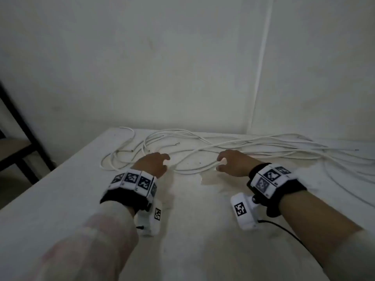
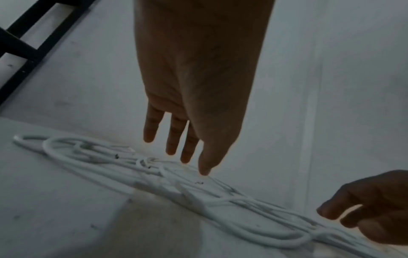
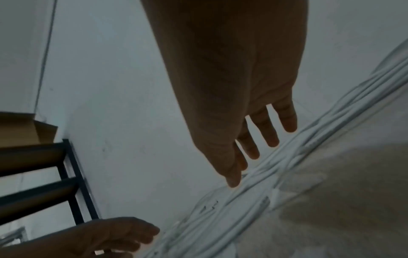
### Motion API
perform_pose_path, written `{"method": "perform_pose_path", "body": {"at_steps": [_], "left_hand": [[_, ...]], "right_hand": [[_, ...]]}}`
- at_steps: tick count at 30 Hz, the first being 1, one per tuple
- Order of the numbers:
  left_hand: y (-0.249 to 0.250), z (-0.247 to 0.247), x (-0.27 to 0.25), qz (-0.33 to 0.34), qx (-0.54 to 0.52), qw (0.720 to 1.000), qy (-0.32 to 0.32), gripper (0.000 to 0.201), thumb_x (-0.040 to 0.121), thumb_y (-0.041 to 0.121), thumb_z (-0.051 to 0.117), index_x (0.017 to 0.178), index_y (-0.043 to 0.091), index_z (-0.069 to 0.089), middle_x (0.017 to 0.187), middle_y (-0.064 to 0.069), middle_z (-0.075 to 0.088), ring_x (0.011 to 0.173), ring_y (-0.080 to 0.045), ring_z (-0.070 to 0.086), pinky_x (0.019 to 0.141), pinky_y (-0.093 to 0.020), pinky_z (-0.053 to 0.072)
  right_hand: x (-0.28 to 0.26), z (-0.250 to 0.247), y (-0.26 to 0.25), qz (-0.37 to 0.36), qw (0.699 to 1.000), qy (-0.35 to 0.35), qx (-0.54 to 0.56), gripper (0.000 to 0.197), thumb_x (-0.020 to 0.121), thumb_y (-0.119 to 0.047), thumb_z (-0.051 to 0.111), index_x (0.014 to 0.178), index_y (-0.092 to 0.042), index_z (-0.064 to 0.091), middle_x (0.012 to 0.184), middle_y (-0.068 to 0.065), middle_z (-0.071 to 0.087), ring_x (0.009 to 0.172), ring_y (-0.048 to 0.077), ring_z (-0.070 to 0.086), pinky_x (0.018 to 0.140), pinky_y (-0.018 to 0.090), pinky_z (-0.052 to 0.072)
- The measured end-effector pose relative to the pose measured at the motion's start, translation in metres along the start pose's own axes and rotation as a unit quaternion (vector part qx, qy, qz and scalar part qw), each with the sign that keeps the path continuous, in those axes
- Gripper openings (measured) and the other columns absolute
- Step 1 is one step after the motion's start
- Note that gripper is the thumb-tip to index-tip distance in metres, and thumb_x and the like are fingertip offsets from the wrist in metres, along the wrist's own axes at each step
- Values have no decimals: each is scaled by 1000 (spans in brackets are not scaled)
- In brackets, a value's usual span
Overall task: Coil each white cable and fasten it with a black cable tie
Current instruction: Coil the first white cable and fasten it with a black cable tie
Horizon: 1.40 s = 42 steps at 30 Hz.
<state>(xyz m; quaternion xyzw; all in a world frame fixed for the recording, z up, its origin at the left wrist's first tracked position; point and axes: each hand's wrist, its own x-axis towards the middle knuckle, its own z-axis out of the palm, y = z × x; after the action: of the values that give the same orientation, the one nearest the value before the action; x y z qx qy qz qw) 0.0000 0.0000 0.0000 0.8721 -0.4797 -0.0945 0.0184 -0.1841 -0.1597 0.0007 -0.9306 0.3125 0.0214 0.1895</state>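
Note:
Several long white cables [image 1: 263, 147] lie loose and tangled across the far part of the white table [image 1: 60, 199], reaching from the left loops to the right edge. My left hand [image 1: 156, 165] hovers over the left loops, fingers loosely spread, holding nothing. In the left wrist view its fingertips [image 2: 187, 157] hang just above the cables [image 2: 198, 197]. My right hand [image 1: 223, 163] sits over the middle strands, thumb and fingers apart around one strand without gripping it. Its fingers [image 3: 253, 153] point straight down at the cables [image 3: 320, 139]. No black cable tie is in sight.
A white wall rises right behind the table. A black metal shelf frame [image 1: 24, 138] stands off the table's left edge, with cardboard [image 3: 26, 131] on it. The near half of the table is bare, stained surface.

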Motion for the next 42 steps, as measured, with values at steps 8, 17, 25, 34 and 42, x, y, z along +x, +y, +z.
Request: {"method": "perform_pose_path", "body": {"at_steps": [8,17,25,34,42], "left_hand": [[-11,23,29,-1,97,995,-2,31,90,13,44,120,18,50,136,-6,41,129,-23,32,98,-36,33],[-7,1,10,79,39,987,135,17,96,28,42,105,15,48,107,-4,62,109,-21,53,113,-42,13],[-8,-46,-25,95,-110,961,236,25,97,31,40,81,12,45,81,-13,61,81,-27,57,63,-31,30],[11,-59,-37,118,-190,926,306,27,98,26,36,78,11,47,56,3,45,60,-27,51,62,-38,44],[35,-65,-43,137,-206,911,331,26,97,16,40,73,14,48,50,6,39,47,-10,36,49,-14,33]], "right_hand": [[38,30,-3,2,996,-35,-79,39,94,-27,45,132,-21,42,139,4,39,128,24,35,103,33,30],[39,36,5,-32,984,-1,-175,26,92,-31,46,117,-22,49,127,4,43,118,25,40,97,36,30],[-7,-10,14,-148,975,165,-17,21,98,-20,37,87,-8,50,85,10,53,81,24,49,74,35,33],[-87,-93,60,-152,925,343,61,20,97,-16,41,108,-6,55,66,-12,44,60,9,42,55,22,28],[-114,-125,108,-149,890,431,8,36,92,-29,36,103,-3,58,81,11,49,71,30,48,64,36,38]]}}
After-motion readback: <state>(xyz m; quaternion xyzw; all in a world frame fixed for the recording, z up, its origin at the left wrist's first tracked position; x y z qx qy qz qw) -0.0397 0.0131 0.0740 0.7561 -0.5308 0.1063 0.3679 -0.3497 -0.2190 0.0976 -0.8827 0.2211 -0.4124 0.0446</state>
